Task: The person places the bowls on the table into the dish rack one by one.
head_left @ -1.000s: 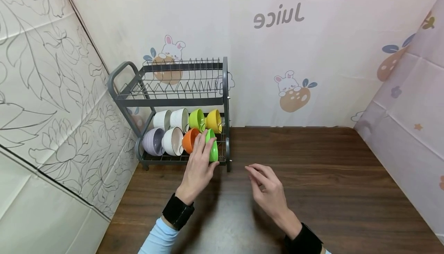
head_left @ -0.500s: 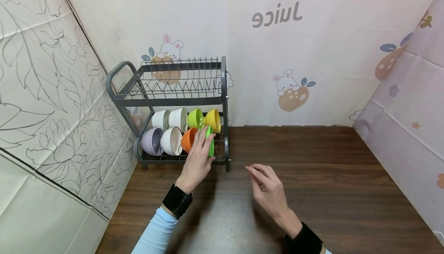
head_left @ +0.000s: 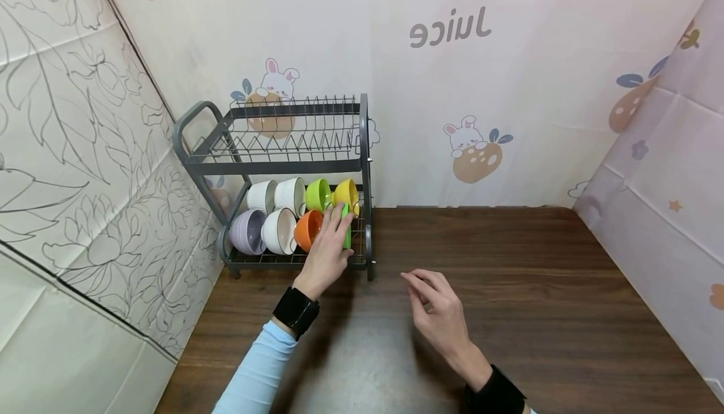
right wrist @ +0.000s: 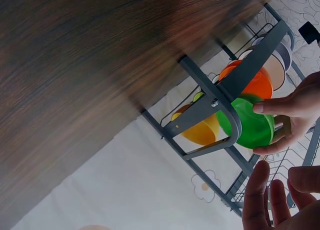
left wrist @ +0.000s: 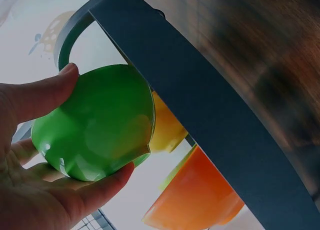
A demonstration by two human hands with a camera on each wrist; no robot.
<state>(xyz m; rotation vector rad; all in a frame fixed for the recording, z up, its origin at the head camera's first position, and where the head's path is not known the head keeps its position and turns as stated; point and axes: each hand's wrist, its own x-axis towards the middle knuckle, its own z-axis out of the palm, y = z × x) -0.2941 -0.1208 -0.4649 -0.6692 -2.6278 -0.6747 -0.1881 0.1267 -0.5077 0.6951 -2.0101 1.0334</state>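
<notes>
My left hand [head_left: 327, 256] grips a green bowl [head_left: 347, 228] at the right end of the front row, in the lower tier of a dark grey dish rack [head_left: 283, 167]. In the left wrist view, the thumb and fingers curl around the green bowl [left wrist: 95, 120], which is tipped on its side near the rack's bar. Beside it in that row sits an orange bowl [head_left: 307, 233]. My right hand [head_left: 442, 312] hangs above the table, right of the rack, fingers loosely bent and holding nothing. The left fingers hide part of the green bowl in the head view.
Left of the orange bowl are a white bowl [head_left: 276, 233] and a purple bowl [head_left: 243, 233]. Behind them stand two white bowls, a lime bowl [head_left: 318, 194] and a yellow bowl [head_left: 346, 194]. The wooden table [head_left: 498, 250] extends right of the rack; printed walls enclose it.
My left hand has pushed the green bowl slightly deeper into the rack and turned it more edge-on to the head view. The right hand has stayed in place.
</notes>
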